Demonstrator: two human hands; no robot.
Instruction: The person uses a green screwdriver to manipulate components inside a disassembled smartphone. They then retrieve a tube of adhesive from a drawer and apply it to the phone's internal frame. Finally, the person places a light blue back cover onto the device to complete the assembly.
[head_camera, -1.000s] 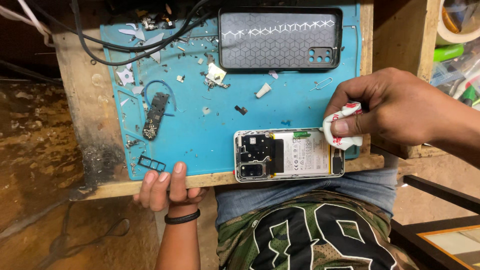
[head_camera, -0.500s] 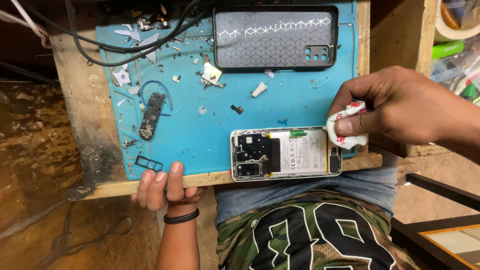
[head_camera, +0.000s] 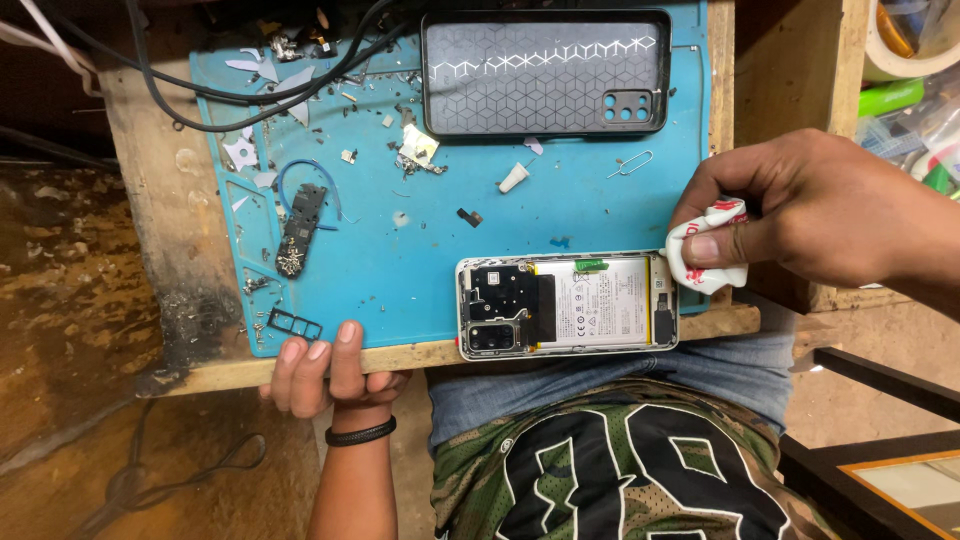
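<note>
Wiping the opened phone's end with a cloth.
The mat (head_camera: 600, 215) carries the phone (head_camera: 567, 305) just left of the right hand (head_camera: 810, 205), which pinches a cloth (head_camera: 700, 222) (red-printed) at its end; the left hand (head_camera: 325, 375) grips the tabletop (head_camera: 150, 230) edge; a steady rub seems called for.

Bare forearms; a black band (head_camera: 361, 433) circles the left wrist. Camouflage shirt (head_camera: 610, 480) with large black-and-white numerals, over blue jeans (head_camera: 620, 375).

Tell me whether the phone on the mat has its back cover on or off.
Off. The phone lies open-backed on the blue mat: its white battery and dark camera board are exposed.
</note>
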